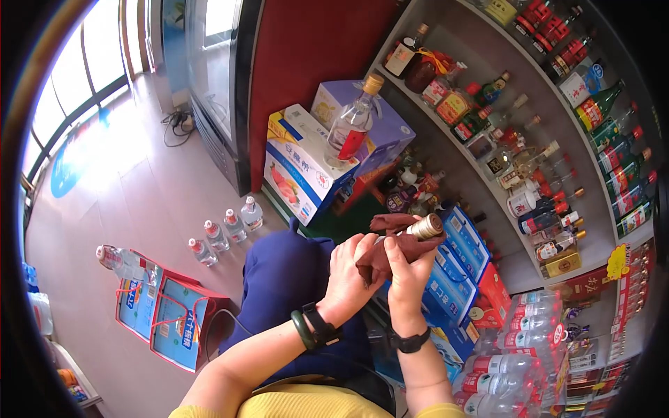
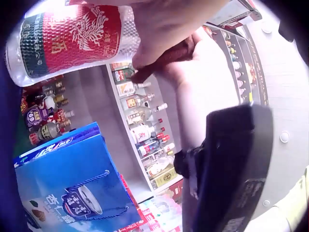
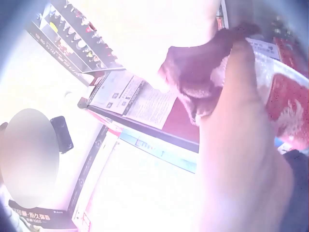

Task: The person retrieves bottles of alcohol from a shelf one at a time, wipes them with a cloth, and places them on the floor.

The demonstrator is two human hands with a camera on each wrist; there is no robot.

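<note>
A glass liquor bottle with a red and dark green label (image 2: 79, 41) lies tilted in front of the person's lap. The left hand (image 1: 352, 268) grips its body, and most of the glass is hidden in the head view. Bunched around the neck is a brown cloth (image 1: 390, 254), which the right hand (image 1: 410, 275) holds with its thumb pressed along it. Out of the cloth sticks the gold-coloured cap (image 1: 425, 226). In the right wrist view the cloth (image 3: 193, 72) hangs in folds beside the label.
A clear liquor bottle (image 1: 348, 125) stands on cartons (image 1: 300, 164) ahead. Several small bottles (image 1: 233, 223) line the floor at left, near blue and red gift bags (image 1: 185, 324). Shelves of bottles (image 1: 529, 167) curve along the right, above blue boxes (image 1: 446, 279) and packed water bottles (image 1: 516, 348).
</note>
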